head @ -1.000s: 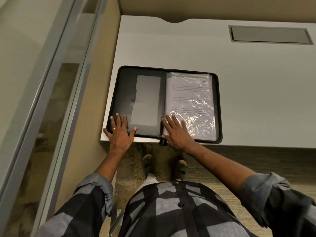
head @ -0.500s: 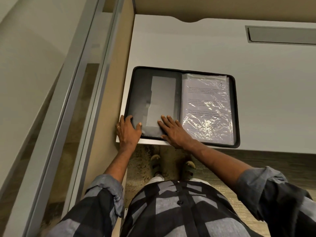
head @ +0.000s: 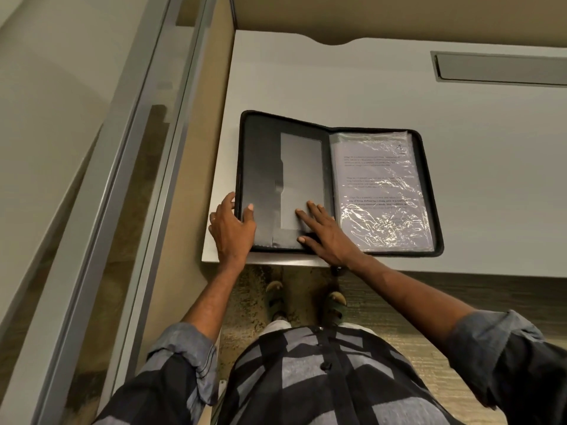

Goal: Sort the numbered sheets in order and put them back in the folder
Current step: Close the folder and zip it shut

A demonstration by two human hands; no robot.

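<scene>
Folder (head: 260, 167) lies open at the near left corner of the white surface (head: 337, 81), its near border almost flush with the surface's edge. The sheets (head: 377, 185) sit in the right half under a crinkled clear sleeve (head: 386, 222). A handwritten mark (head: 400, 148) shows at the top sheet's far right corner, too small to read.

The left hand (head: 230, 231) grasps the outer edge of the left cover near its near corner, thumb on the inner face and the other fingers curled round behind the edge. The right hand (head: 325, 234) lies flat with its fingers (head: 313, 210) spread and straight, holding nothing, pressing the inner cover beside the grey pocket (head: 300, 173) and close to the spine. The left cover looks tilted up a little, not flat.

The step seems to be handling that left cover, either laying it flat or starting to swing it over the sheets; which one cannot be told.

To do it well, the right palm's weight should stay near the spine, since the folder sits so close to the edge that a pull from the left could drag it off. If the cover is to close, the right hand must slide out first, and the sleeve should lie wholly inside the zip border so no corner catches. If the sheets are to come out, the cover should go fully flat first.
</scene>
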